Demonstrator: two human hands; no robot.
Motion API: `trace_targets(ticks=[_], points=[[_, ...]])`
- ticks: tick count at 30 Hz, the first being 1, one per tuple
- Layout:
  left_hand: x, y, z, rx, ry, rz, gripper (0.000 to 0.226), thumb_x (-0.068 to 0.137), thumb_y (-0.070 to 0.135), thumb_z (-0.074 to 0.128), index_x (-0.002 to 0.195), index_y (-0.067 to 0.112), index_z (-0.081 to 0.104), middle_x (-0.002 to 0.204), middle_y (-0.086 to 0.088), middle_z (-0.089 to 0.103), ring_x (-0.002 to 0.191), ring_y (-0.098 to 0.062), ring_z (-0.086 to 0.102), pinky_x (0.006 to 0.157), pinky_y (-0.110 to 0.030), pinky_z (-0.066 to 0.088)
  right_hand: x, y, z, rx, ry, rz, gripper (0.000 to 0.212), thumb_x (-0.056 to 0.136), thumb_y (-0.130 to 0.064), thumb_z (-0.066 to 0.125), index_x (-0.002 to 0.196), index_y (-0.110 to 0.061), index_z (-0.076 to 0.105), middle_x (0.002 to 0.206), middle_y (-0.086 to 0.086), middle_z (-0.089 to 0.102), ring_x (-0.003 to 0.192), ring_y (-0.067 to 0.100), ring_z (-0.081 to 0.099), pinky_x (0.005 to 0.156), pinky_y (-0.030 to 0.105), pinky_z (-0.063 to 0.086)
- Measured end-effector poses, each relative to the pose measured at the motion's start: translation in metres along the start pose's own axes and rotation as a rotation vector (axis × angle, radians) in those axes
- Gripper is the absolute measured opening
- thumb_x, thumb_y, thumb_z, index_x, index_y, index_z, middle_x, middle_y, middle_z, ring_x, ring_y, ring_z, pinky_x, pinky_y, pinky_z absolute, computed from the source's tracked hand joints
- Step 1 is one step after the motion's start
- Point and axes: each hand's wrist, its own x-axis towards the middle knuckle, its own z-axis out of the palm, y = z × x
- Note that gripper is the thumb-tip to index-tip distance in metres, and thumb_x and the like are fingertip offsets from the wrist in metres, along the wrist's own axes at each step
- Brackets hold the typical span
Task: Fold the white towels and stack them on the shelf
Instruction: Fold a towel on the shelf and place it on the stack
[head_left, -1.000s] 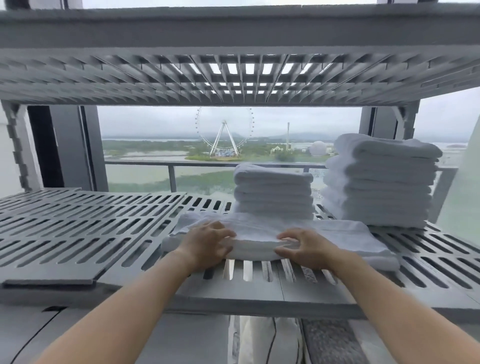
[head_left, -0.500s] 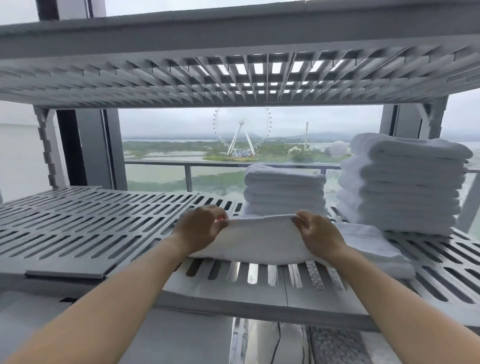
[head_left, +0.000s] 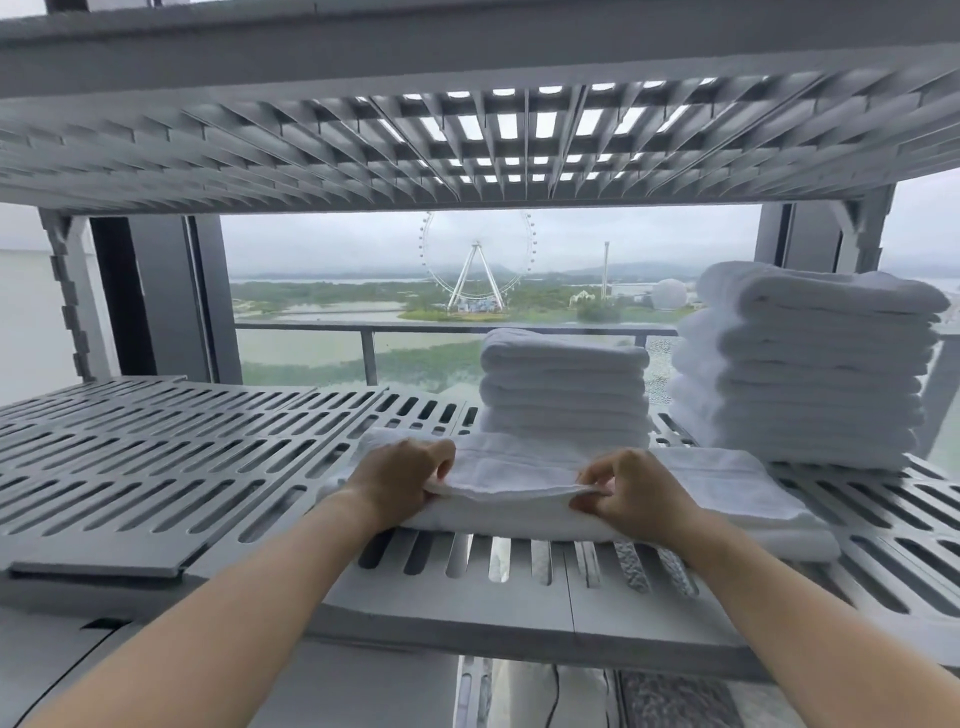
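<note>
A white towel (head_left: 519, 470) lies across the front of the grey slatted shelf (head_left: 156, 467), partly folded. My left hand (head_left: 400, 480) pinches its folded edge at the left, and my right hand (head_left: 631, 493) pinches the same edge at the right. The doubled part lies between my hands; a single flat layer stretches to the right. Behind it stands a short stack of folded white towels (head_left: 563, 387). A taller stack of folded towels (head_left: 810, 364) stands at the back right.
The upper shelf (head_left: 467, 145) hangs low over the work area. The shelf's left half is bare slats, with a flat grey panel (head_left: 98, 564) at its front left corner. Shelf posts (head_left: 67, 291) stand at the back corners before a window.
Both hands went from resting flat on the towel to lifting its near edge, and have now brought that edge down over the towel, still pinched at both ends.
</note>
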Motion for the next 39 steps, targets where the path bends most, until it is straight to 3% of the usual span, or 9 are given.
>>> trace_targets(ticks=[4,7,14,16,19,23,31,35,39], points=[[-0.001,0.001,0.003,-0.147,0.031,0.043,0.024,0.082,0.039,0.066,0.1,0.027,0.057,0.1,0.01,0.055,0.088,-0.01,0.054,0.07,-0.021,0.037,-0.004,-0.001,0.002,-0.002,-0.042,-0.056,0.019,0.075,-0.038,0.073,0.086,-0.023,0.069,0.089,-0.008,0.065,0.083,0.014,0.06,0.078,0.03,0.049],[-0.004,0.005,0.003,-0.231,-0.036,0.05,0.038,0.078,0.057,0.06,0.104,0.03,0.062,0.102,0.012,0.057,0.086,-0.006,0.054,0.075,-0.021,0.044,-0.006,-0.001,0.008,0.005,-0.038,-0.114,0.032,0.08,-0.043,0.067,0.103,-0.021,0.07,0.1,-0.014,0.059,0.093,0.008,0.058,0.086,0.025,0.045],[-0.021,0.019,0.019,-0.268,0.146,-0.094,0.028,0.078,0.044,0.068,0.087,0.02,0.054,0.065,0.014,0.045,0.06,-0.007,0.045,0.058,-0.022,0.036,-0.011,0.002,0.015,0.054,0.12,-0.119,0.01,0.076,-0.025,0.075,0.082,-0.017,0.076,0.089,-0.01,0.066,0.085,0.013,0.063,0.082,0.03,0.049],[-0.025,0.023,0.022,-0.256,0.208,-0.077,0.025,0.079,0.036,0.07,0.086,0.018,0.053,0.07,0.012,0.048,0.063,-0.008,0.046,0.058,-0.02,0.038,-0.013,-0.002,0.016,0.037,0.137,-0.126,0.004,0.075,-0.024,0.075,0.077,-0.021,0.075,0.086,-0.011,0.066,0.083,0.014,0.063,0.078,0.032,0.049],[-0.026,0.022,0.02,-0.223,0.228,-0.08,0.014,0.083,0.015,0.061,0.095,0.021,0.056,0.1,0.005,0.059,0.091,-0.017,0.057,0.08,-0.034,0.048,-0.017,0.0,0.017,-0.01,0.138,-0.128,0.007,0.077,-0.025,0.072,0.083,-0.023,0.07,0.092,-0.008,0.065,0.089,0.019,0.062,0.078,0.032,0.048],[-0.024,0.003,0.006,-0.167,0.034,-0.172,0.054,0.082,-0.006,0.042,0.119,0.03,0.059,0.134,0.009,0.053,0.122,-0.017,0.05,0.101,-0.038,0.042,-0.018,0.007,0.015,-0.052,0.049,-0.07,0.028,0.086,-0.033,0.06,0.114,-0.033,0.062,0.122,-0.012,0.06,0.11,0.015,0.057,0.089,0.029,0.044],[-0.035,-0.033,-0.006,-0.144,0.039,-0.141,0.053,0.08,-0.012,0.041,0.108,0.026,0.068,0.112,0.003,0.069,0.106,-0.018,0.061,0.089,-0.036,0.05,0.003,0.005,0.017,-0.129,-0.027,0.023,0.019,0.091,-0.025,0.046,0.098,-0.025,0.063,0.102,0.001,0.066,0.1,0.026,0.059,0.073,0.031,0.042],[-0.029,-0.039,-0.011,-0.189,0.036,-0.096,0.04,0.081,-0.001,0.048,0.105,0.022,0.069,0.107,0.001,0.07,0.102,-0.018,0.063,0.089,-0.036,0.051,0.015,-0.034,0.029,-0.143,-0.098,-0.04,0.043,0.083,-0.036,0.056,0.125,-0.027,0.056,0.122,-0.002,0.064,0.111,0.021,0.059,0.089,0.029,0.045],[-0.026,-0.045,-0.011,-0.195,0.033,-0.055,0.043,0.078,-0.004,0.047,0.103,0.023,0.069,0.11,0.0,0.068,0.101,-0.02,0.062,0.088,-0.037,0.051,0.034,-0.086,0.064,-0.123,-0.133,-0.162,0.048,0.083,-0.04,0.057,0.127,-0.023,0.053,0.127,0.001,0.061,0.112,0.022,0.057,0.091,0.03,0.046]])
